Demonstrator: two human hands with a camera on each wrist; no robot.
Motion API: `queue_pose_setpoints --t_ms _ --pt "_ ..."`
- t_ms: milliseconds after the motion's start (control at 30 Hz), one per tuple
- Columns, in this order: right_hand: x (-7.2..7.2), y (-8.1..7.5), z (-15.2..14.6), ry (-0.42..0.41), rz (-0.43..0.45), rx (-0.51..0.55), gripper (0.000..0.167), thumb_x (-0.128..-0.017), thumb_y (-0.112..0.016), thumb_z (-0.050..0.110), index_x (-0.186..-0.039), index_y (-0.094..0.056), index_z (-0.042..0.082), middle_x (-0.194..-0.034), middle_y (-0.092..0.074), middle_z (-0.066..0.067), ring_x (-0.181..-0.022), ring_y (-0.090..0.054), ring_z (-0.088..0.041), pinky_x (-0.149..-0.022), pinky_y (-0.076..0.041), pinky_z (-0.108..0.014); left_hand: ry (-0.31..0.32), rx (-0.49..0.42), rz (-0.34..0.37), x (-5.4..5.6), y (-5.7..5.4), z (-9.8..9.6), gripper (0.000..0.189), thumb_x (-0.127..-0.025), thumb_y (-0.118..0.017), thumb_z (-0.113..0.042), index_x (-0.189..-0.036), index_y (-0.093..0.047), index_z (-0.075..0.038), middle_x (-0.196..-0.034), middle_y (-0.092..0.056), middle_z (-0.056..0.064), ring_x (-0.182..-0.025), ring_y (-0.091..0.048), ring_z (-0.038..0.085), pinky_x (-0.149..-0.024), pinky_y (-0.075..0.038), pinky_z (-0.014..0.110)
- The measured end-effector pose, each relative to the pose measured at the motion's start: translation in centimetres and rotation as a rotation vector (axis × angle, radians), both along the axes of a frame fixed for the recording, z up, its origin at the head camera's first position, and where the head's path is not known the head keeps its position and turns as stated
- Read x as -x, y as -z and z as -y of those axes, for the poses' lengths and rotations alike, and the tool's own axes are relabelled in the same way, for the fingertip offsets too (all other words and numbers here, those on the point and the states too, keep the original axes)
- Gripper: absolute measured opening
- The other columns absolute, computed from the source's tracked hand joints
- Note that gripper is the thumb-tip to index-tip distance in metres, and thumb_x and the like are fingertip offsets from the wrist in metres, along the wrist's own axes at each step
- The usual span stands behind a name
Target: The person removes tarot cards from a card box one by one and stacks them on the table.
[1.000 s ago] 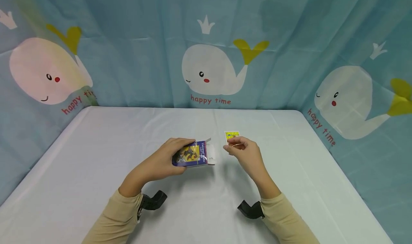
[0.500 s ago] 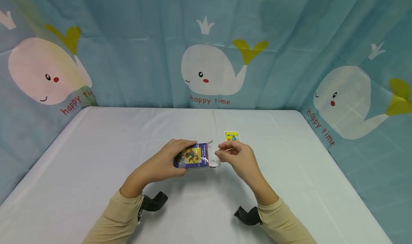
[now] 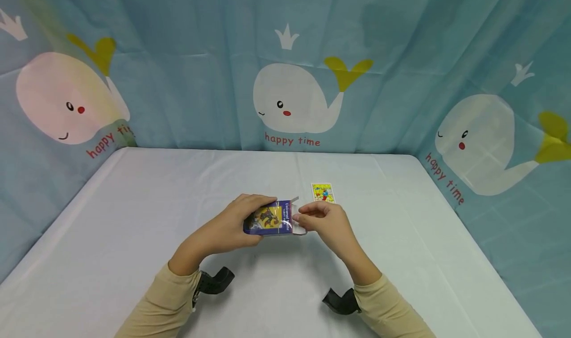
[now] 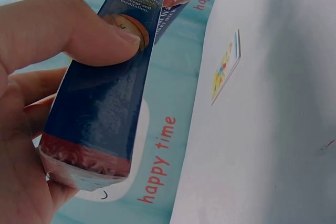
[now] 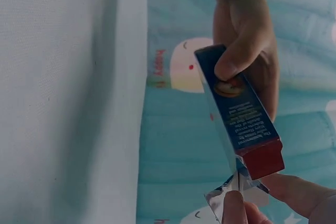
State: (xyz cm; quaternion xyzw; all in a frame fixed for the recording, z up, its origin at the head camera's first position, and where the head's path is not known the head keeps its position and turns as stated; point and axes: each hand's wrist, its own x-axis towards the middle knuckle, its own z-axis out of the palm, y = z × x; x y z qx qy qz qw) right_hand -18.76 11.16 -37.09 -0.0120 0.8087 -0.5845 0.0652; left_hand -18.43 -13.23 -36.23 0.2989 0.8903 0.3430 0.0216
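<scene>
My left hand (image 3: 225, 224) holds a dark blue tarot deck box (image 3: 269, 218) above the table, its open end to the right. In the left wrist view the thumb (image 4: 107, 38) lies across the narrow printed side of the box. My right hand (image 3: 330, 226) is at the open end, thumb and index finger close together beside the lid flap (image 5: 216, 201). I cannot tell whether they pinch anything there. A card (image 3: 323, 192) with a yellow picture lies face up on the table just beyond the right hand. The inside of the box is hidden.
A white cloth covers the table (image 3: 178, 179). Around its back and sides hangs a blue curtain (image 3: 192, 80) printed with whales. Each forearm carries a black wrist mount (image 3: 341, 302).
From beside the card, my right hand has moved left to the open end of the box, leaving the card lying there. My left hand with the box has shifted slightly right.
</scene>
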Motion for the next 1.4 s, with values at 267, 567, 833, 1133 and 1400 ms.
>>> queue_pose_setpoints --t_ms 267,567,833,1133,1400 --pt "0.0 0.3 0.2 0.008 -0.003 -0.010 0.018 -0.083 -0.078 0.017 -0.095 -0.075 0.003 -0.089 -0.075 -0.007 -0.075 -0.068 -0.012 -0.074 -0.057 -0.030 0.018 -0.003 -0.012 -0.2 -0.2 -0.2 0.076 -0.077 -0.073 -0.009 -0.148 -0.046 -0.015 -0.146 -0.052 0.005 -0.126 -0.047 0.024 -0.097 -0.043 0.044" --pt "0.1 0.6 0.4 0.010 -0.034 -0.038 0.016 -0.082 -0.078 0.013 -0.092 -0.075 0.002 -0.087 -0.074 -0.007 -0.076 -0.065 -0.010 -0.071 -0.054 -0.027 0.022 0.002 -0.011 -0.2 -0.1 -0.3 0.077 -0.077 -0.072 -0.008 -0.148 -0.046 -0.015 -0.146 -0.052 0.005 -0.128 -0.047 0.025 -0.098 -0.043 0.045" --pt "0.1 0.4 0.1 -0.014 -0.020 -0.040 0.020 -0.081 -0.078 0.015 -0.094 -0.075 0.000 -0.088 -0.075 -0.008 -0.077 -0.066 -0.010 -0.074 -0.054 -0.029 0.022 0.001 -0.008 -0.2 0.0 -0.3 0.077 -0.077 -0.073 -0.009 -0.149 -0.046 -0.017 -0.146 -0.052 0.004 -0.128 -0.046 0.025 -0.098 -0.043 0.045" --pt "0.4 0.2 -0.6 -0.049 0.028 0.012 0.025 -0.083 -0.077 0.016 -0.099 -0.072 -0.002 -0.090 -0.075 -0.009 -0.076 -0.069 -0.012 -0.077 -0.057 -0.029 0.019 0.001 -0.018 -0.1 0.0 -0.1 0.077 -0.077 -0.073 -0.011 -0.149 -0.046 -0.017 -0.145 -0.052 0.005 -0.126 -0.046 0.024 -0.098 -0.042 0.045" --pt "0.6 0.1 -0.8 -0.027 0.037 0.038 0.022 -0.085 -0.074 0.011 -0.100 -0.070 -0.004 -0.096 -0.074 -0.013 -0.076 -0.070 -0.015 -0.074 -0.060 -0.032 0.008 0.002 -0.015 -0.1 -0.2 0.0 0.076 -0.077 -0.073 -0.011 -0.149 -0.046 -0.015 -0.146 -0.052 0.006 -0.127 -0.046 0.025 -0.098 -0.042 0.046"
